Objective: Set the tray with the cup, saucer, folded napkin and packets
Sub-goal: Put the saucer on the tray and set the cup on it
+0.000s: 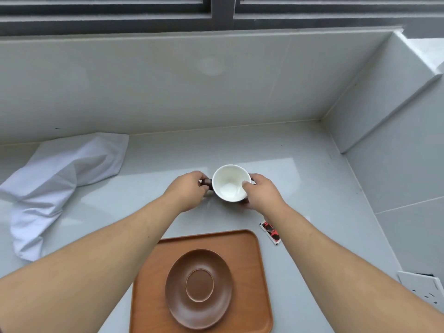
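Observation:
A cup [229,182], white inside and dark brown outside, stands on the pale counter beyond the tray. My left hand [189,189] pinches its dark handle on the left. My right hand [260,192] wraps the cup's right side, thumb on the rim. A brown wooden tray [249,251] lies near the front edge with a brown saucer [199,288] in its middle. A white cloth napkin [60,179] lies rumpled and unfolded at the left. One red and black packet [271,232] lies on the counter just right of the tray, partly under my right forearm.
The grey counter [300,169] ends at a tiled back wall and a side wall on the right. A white wall socket [422,288] sits at the lower right. A window frame runs along the top.

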